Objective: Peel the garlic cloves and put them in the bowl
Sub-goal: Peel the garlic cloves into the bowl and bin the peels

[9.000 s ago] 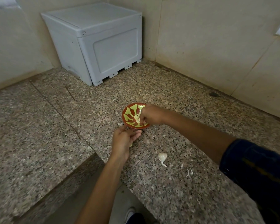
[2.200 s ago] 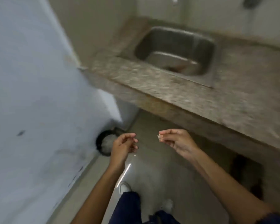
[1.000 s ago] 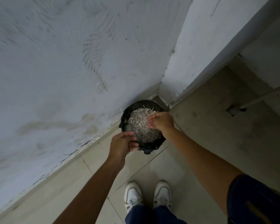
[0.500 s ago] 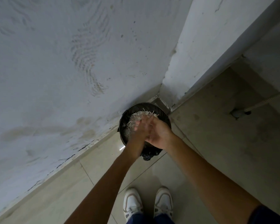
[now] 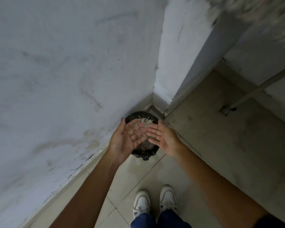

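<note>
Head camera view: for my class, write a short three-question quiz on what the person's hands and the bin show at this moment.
1. True or false: both hands are open, with the fingers straight.
2. Where does the black bin stand? A) in the corner where the wall meets the floor B) on a counter C) between the white shoes
3. What fills the bin?

Key
1. True: the left hand and the right hand are held palms up over the bin and grip nothing.
2. A
3. Pale, papery scraps, apparently garlic peels.
</note>
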